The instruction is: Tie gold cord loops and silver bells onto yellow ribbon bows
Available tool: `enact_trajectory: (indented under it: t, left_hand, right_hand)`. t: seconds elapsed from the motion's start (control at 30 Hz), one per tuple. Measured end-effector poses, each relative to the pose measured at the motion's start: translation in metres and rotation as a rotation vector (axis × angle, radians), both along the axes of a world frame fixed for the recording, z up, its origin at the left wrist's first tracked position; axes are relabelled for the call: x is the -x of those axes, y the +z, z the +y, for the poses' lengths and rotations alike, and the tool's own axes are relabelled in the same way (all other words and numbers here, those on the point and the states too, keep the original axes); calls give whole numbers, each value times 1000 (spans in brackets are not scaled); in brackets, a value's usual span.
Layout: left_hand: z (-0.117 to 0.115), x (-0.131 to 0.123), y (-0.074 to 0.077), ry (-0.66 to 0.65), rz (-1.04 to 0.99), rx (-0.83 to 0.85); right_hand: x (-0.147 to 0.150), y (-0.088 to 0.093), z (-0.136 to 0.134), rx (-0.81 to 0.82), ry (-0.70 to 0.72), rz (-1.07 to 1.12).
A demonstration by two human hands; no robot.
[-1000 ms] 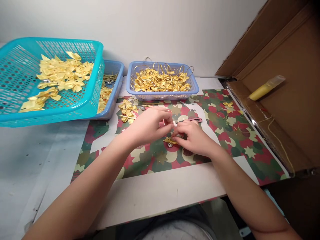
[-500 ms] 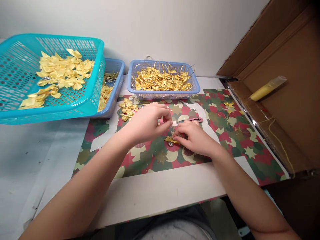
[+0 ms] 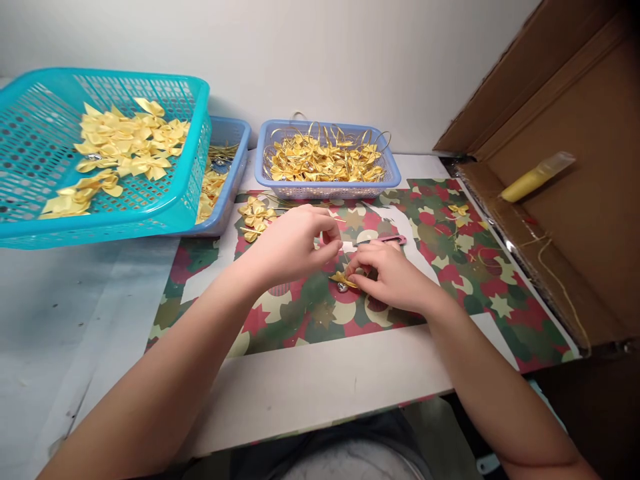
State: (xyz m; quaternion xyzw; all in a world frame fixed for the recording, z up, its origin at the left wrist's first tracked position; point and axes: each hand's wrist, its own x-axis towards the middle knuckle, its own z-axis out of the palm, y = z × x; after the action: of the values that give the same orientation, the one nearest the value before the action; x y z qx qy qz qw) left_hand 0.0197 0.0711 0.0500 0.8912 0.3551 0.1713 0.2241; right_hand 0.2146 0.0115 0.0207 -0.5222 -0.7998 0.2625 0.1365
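Note:
Low over the patterned sheet [image 3: 300,327], my right hand [image 3: 387,273] pinches a yellow ribbon bow [image 3: 339,277]. A small silvery bell [image 3: 343,287] hangs or lies at the bow's near side. My left hand [image 3: 303,243] is raised to the left of it, thumb and fingertips drawn together; anything between them is too small to make out. Beyond my right hand lies a pink-handled cutter [image 3: 393,239], its handle partly behind the fingers. Several finished-looking yellow bows [image 3: 256,212] rest on the sheet behind my left hand, partly hidden by it.
A blue basket [image 3: 327,190] at the back holds bows with gold cords. On the left, a turquoise basket [image 3: 190,193] of yellow bows overlaps another blue basket [image 3: 227,200]. A cardboard box wall [image 3: 560,220] bounds the right, with a yellow-filled tube [image 3: 535,178] sticking out.
Hardly anything differs. My left hand has shifted very slightly left, and the bow in my right hand is turned a little.

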Motion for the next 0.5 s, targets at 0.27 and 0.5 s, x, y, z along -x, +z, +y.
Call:
enact_trajectory:
  t: [0.27, 0.5]
  left_hand:
    - [2, 2, -4, -132, -275, 445]
    - [4, 4, -11, -163, -393, 797]
  right_hand:
    - [-2, -2, 2, -31, 15, 39]
    - [0, -3, 3, -33, 17, 71]
